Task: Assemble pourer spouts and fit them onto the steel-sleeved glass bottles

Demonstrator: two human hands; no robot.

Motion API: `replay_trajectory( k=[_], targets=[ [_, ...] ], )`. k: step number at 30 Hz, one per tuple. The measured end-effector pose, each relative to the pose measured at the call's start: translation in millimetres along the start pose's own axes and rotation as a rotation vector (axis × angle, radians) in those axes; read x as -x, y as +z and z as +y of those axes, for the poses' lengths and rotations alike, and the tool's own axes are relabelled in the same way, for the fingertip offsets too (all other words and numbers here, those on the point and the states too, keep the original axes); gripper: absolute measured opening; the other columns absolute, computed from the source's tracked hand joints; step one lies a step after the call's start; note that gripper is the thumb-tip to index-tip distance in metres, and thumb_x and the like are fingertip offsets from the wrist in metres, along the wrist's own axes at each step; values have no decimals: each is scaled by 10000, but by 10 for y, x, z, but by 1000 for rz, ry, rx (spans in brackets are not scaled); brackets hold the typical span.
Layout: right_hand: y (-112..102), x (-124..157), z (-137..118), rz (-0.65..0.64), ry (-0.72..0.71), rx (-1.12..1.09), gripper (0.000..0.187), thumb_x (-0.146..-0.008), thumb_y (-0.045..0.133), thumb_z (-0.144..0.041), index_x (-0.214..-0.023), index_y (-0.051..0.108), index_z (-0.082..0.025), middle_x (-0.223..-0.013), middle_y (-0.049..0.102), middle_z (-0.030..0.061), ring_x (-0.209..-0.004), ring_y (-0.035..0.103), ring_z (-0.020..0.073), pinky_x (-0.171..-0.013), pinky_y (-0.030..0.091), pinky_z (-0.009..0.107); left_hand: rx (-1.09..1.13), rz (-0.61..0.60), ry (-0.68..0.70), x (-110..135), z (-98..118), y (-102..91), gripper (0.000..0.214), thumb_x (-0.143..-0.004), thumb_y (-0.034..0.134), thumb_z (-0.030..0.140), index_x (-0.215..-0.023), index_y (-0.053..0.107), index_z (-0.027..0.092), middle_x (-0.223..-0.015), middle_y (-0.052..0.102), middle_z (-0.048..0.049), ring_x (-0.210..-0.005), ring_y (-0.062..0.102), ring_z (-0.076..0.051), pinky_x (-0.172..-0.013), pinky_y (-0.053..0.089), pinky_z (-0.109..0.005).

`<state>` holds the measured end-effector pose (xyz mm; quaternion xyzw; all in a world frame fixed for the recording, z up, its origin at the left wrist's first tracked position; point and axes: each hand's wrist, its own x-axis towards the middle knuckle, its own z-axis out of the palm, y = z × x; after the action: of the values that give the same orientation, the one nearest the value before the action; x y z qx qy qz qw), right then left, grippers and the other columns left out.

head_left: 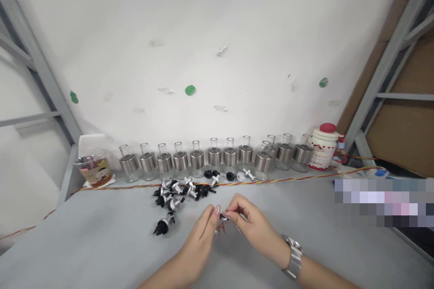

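My left hand [200,239] and my right hand [249,223] meet above the grey table [101,244], fingers pinched together on one small black and silver pourer spout [223,218]. A metal watch sits on my right wrist. Beyond my hands lies a loose pile of similar pourer spouts [178,192], with one spout [163,224] apart at the near left. A row of several glass bottles with metal collars [214,158] stands along the wall.
A plastic cup of brown drink [95,169] stands at the back left. At the back right stands a white jar with a red lid [323,146]. A twisted red and yellow cable [288,179] runs across the table. Grey metal shelf frames flank both sides.
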<state>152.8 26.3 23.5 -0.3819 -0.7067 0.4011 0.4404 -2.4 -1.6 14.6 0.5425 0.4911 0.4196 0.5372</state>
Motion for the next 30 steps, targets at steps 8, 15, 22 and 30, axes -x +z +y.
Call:
replay_trajectory(
  k=[8, 15, 22, 30],
  targets=[
    [21, 18, 4, 2, 23, -26, 152, -783, 511, -275, -669, 461, -189, -635, 464, -28, -627, 459, 127, -611, 378, 250, 20, 26, 17, -22, -19, 11, 376, -750, 418, 539, -834, 548, 196, -863, 534, -42, -826, 459, -182, -752, 385, -262],
    [31, 20, 39, -46, 90, -167, 192, -767, 538, -341, -684, 458, -187, -595, 461, -46, -526, 423, 91, -505, 352, 218, 63, 55, -3, -34, -72, -1, 369, -729, 440, 546, -803, 533, 197, -870, 533, -48, -866, 461, -195, -774, 387, -268],
    [32, -64, 90, -138, 200, -385, 358, -664, 586, -510, -683, 447, -180, -582, 484, -43, -466, 438, 81, -415, 358, 208, 242, 78, -61, -63, 68, 28, 256, -732, 488, 454, -744, 492, 198, -794, 503, -5, -777, 494, -163, -704, 413, -276],
    [4, -135, 177, 4, 222, -419, 385, -769, 439, -525, -702, 503, -152, -538, 446, -45, -431, 438, 73, -406, 373, 209, 207, 101, -137, -216, 161, -69, 357, -645, 584, 491, -587, 431, 173, -491, 401, 70, -435, 353, -60, -430, 244, -177]
  ],
)
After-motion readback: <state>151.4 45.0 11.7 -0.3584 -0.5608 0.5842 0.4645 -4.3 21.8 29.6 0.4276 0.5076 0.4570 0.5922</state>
